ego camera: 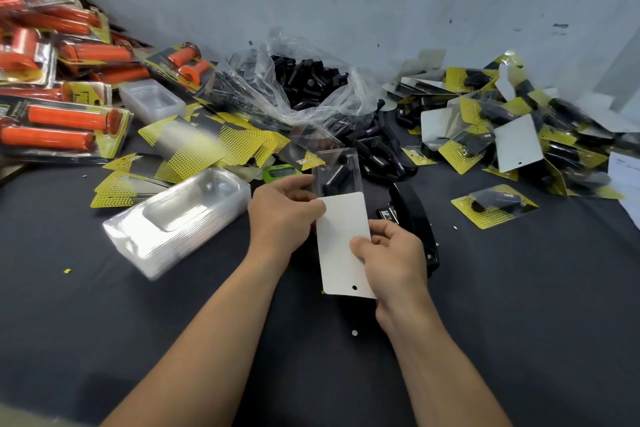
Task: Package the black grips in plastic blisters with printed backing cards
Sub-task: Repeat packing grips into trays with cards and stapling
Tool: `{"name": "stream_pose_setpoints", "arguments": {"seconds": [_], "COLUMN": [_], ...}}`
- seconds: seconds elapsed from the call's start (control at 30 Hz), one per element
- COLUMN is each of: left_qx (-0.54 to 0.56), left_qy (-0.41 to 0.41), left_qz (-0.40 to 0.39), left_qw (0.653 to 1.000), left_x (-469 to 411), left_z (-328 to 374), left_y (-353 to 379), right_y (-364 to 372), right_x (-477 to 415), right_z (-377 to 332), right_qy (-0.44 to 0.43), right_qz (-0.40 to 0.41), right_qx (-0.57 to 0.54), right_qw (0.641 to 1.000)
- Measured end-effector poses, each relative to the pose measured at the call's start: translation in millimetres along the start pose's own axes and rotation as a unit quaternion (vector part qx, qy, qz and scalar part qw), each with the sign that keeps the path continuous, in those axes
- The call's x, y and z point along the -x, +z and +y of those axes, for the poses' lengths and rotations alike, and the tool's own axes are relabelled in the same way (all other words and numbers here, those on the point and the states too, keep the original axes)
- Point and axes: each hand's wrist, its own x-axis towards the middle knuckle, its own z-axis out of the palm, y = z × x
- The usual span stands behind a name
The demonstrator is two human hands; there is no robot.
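Your left hand (282,215) holds the blister (337,166) with its grip (334,178), your right hand (394,253) pinches the card (341,236) at its mouth; push skewed and it may jam or buckle.

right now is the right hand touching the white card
Touching. The head view shows the right hand pinching the white card, thumb pressed on its face.

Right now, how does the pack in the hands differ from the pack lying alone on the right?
The left hand and right hand grip the held pack; the lone pack lies untouched. The held pack's card shows white and sticks out; the lone pack shows yellow print. Both hold black grips.
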Motion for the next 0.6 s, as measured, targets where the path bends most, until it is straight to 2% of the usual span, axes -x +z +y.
{"name": "stream_pose_setpoints", "arguments": {"seconds": [0.1,0.23,0.3,0.43,0.6], "left_qx": [-0.078,-0.117,-0.101,-0.087,-0.114], "left_qy": [0.085,0.139,0.119,0.046,0.043], "left_qz": [0.018,0.021,-0.009,-0.126,-0.148], "left_qw": [0.993,0.983,0.988,0.987,0.981], "left_x": [6.4,10.6,6.5,2.5,4.7], "left_z": [-1.3,-1.4,-1.3,-1.9,-1.3], "left_y": [1.8,2.9,0.5,-2.2,-3.2], "right_y": [0.9,2.9,2.1,0.9,1.9], "right_x": [1.5,2.8,2.3,0.9,0.5], "right_z": [-0.7,0.9,1.2,1.0,3.0], "right_qy": [-0.014,-0.048,-0.046,-0.041,-0.062], "right_qz": [-0.016,-0.014,-0.007,0.017,0.046], "right_qx": [0.028,0.078,0.08,0.061,0.087], "right_qw": [0.999,0.996,0.996,0.997,0.993]}}
